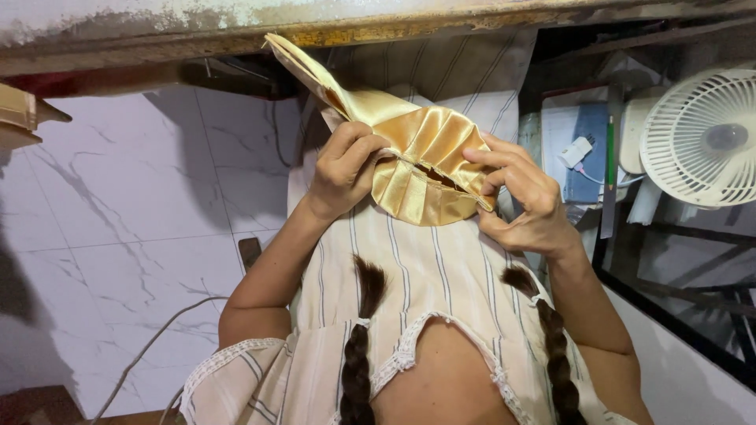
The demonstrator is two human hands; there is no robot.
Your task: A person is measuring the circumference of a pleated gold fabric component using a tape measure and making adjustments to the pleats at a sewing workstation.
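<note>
Both hands, left hand (344, 169) and right hand (526, 197), pinching gold satin fabric (421, 157), table edge (315, 31) just above

We see a shiny gold satin pleated fabric piece (425, 149), gathered into folds with an open slit seam, held up just below the worn desk edge (378, 27).

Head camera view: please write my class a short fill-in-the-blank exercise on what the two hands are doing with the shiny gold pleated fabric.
1. Both hands grip a shiny pleated satin fabric piece whose colour is ____.
2. The left hand and right hand hold it over a lap covered by a cream dress patterned with ____.
3. The round white thing at the picture's right edge is a small ____.
4. The floor is laid with white marble-look ____.

Missing words: gold; stripes; fan; tiles
</note>
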